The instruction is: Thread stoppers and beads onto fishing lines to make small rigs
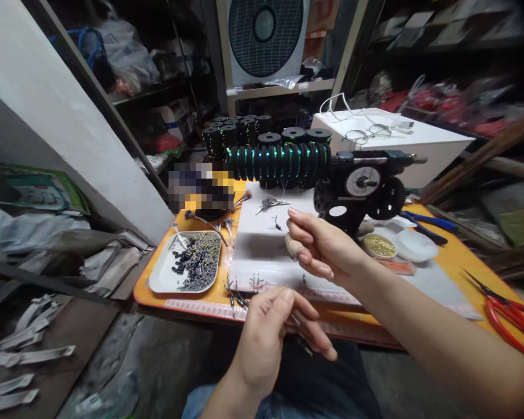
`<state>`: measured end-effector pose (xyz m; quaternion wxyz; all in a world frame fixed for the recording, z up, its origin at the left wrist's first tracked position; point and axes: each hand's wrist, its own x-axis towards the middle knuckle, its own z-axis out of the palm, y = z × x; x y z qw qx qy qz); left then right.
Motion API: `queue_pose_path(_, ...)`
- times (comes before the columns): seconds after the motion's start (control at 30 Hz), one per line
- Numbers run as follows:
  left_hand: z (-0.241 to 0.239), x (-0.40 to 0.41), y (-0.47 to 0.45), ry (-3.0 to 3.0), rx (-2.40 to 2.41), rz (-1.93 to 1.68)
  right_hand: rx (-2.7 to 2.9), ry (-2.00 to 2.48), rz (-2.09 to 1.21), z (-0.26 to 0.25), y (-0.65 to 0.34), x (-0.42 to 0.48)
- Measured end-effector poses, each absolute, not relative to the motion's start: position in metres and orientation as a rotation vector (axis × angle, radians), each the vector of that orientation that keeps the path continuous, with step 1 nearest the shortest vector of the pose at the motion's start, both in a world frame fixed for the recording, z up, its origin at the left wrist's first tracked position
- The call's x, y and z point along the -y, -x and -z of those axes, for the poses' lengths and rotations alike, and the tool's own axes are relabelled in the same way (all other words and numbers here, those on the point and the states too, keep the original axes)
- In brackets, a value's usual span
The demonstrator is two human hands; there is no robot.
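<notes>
My left hand (pixel 277 329) hovers at the near edge of the orange table (pixel 456 259), fingers curled and pinching a small dark part that I cannot name. My right hand (pixel 321 244) is raised above the white mat (pixel 262 244), its fingers curled loosely toward the left hand, and nothing shows in it. A white tray (pixel 163 279) of small grey and black cylindrical pieces lies left of the mat. Behind the mat, a row of black spools wound with green thread (pixel 282 162) is mounted on a black winding machine with a dial (pixel 362 183).
Red-handled scissors (pixel 513 314) lie at the table's right edge, blue-handled pliers (pixel 425 224) further back. A small dish of gold beads (pixel 379 245) and a white lid (pixel 414 244) sit by the machine. Eyeglasses (pixel 369 132) rest on a white box. Cluttered shelves and a fan stand behind.
</notes>
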<state>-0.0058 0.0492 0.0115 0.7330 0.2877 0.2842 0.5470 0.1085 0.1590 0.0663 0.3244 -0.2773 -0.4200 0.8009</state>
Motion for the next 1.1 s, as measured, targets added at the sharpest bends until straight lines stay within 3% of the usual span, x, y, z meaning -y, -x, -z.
queue_pose_path(1.1, 0.005, -0.044, 0.013, -0.474, -0.556, -1.209, 1.317, 0.649, -2.125, -0.067, -0.115, -0.157)
